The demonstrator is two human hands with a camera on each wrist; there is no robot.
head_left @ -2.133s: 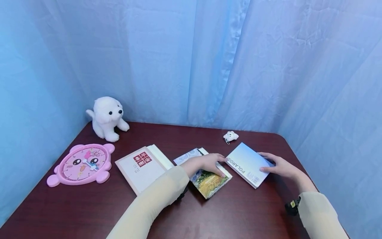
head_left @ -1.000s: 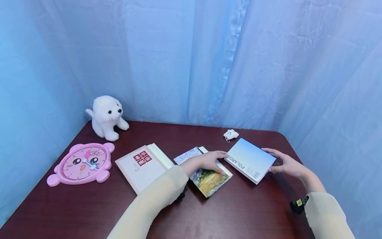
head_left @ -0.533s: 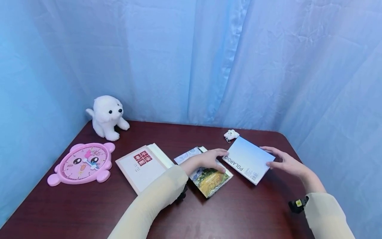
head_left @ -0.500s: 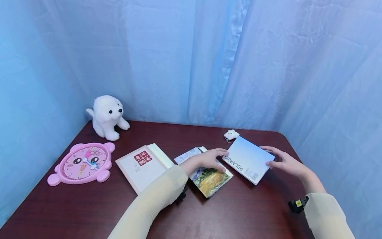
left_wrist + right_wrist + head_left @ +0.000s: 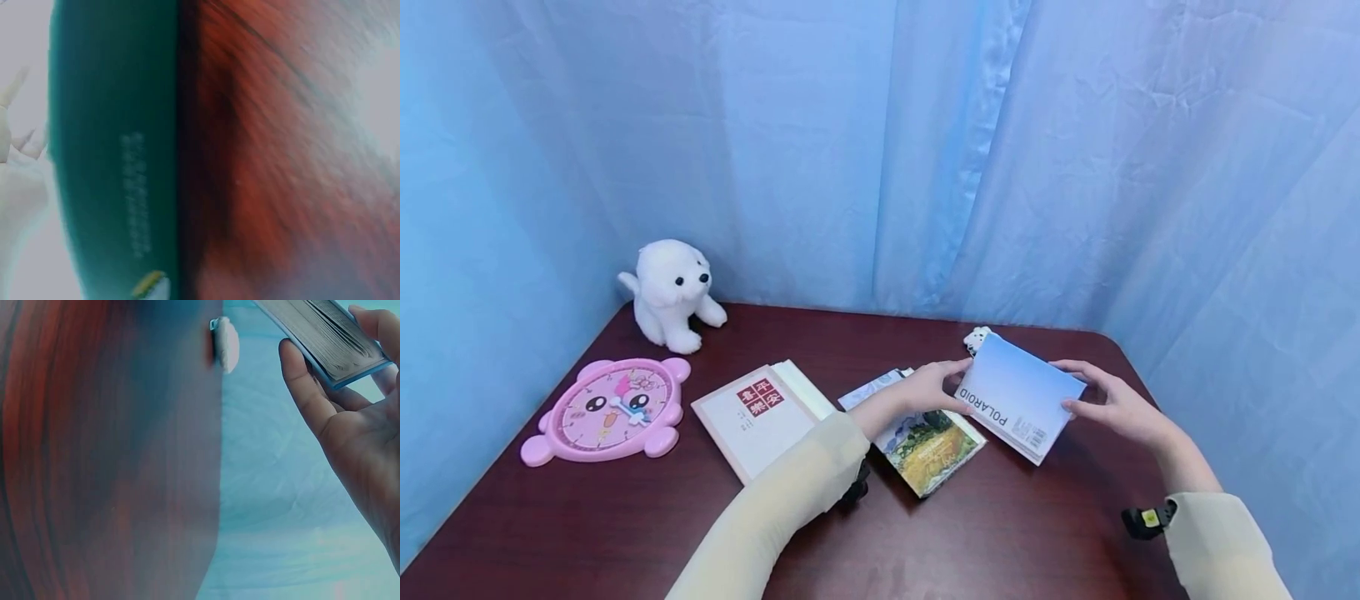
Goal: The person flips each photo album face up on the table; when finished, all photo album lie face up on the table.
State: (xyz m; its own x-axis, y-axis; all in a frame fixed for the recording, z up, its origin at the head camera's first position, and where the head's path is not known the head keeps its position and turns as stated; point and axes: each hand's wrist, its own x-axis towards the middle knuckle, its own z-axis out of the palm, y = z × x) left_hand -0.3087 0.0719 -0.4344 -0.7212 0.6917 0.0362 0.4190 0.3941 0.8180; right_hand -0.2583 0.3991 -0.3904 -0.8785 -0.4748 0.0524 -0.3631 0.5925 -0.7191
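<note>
A Polaroid album (image 5: 1022, 396), blue fading to white with a barcode, is raised above the table and tilted. On its right edge my right hand (image 5: 1116, 410) grips it between thumb and fingers; the right wrist view shows its page block (image 5: 328, 334) in that grip. My left hand (image 5: 925, 390) pinches the album's left edge with thumb and fingertips. Under the left hand lies a book with a painted wheat-field cover (image 5: 925, 454), partly covered by the wrist. A dark green strip with faint print (image 5: 119, 125) fills much of the left wrist view, blurred.
A white book with red characters (image 5: 767, 425) lies left of the painted one. Further left are a pink toy clock (image 5: 613, 408) and a white plush dog (image 5: 673, 292). A small white plush keychain (image 5: 977, 339) sits behind the album. Curtains (image 5: 805, 167) border the table.
The Polaroid album has risen and shifted slightly left, now partly hiding the plush keychain. The left hand has moved up to its left edge, off the painted book; the right hand has moved with it.
</note>
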